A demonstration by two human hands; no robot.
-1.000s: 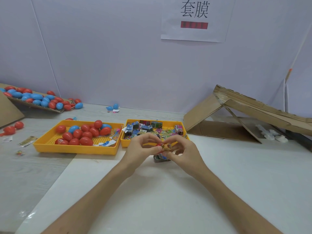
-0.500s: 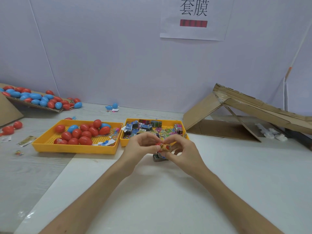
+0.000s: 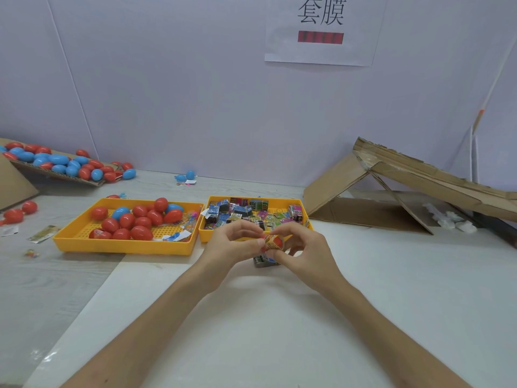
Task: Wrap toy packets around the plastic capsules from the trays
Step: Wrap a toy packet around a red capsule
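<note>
White table before a pale wall, seen from above the person's forearms. Far left: a cardboard sheet bearing loose red and blue capsules, none visibly wrapped. Left of centre: a yellow tray with a heap of bare capsules, mostly red, a few blue. Just beside it to the right: a second yellow tray filled with toy packets.

In front of the second tray, the left hand pinches the left end of a red capsule between thumb and forefinger, its other fingers loosely curled. A printed packet lies round the capsule's middle, with red showing at the ends. The right hand curls its fingers round the capsule's right side and holds it from there. Under the hands, a dark packet rests on the table.

Far right: a folded cardboard ramp; no finished capsules can be made out there.

Judgement: one wrap is under way and not yet closed; the many bare capsules suggest the task is far from complete.
</note>
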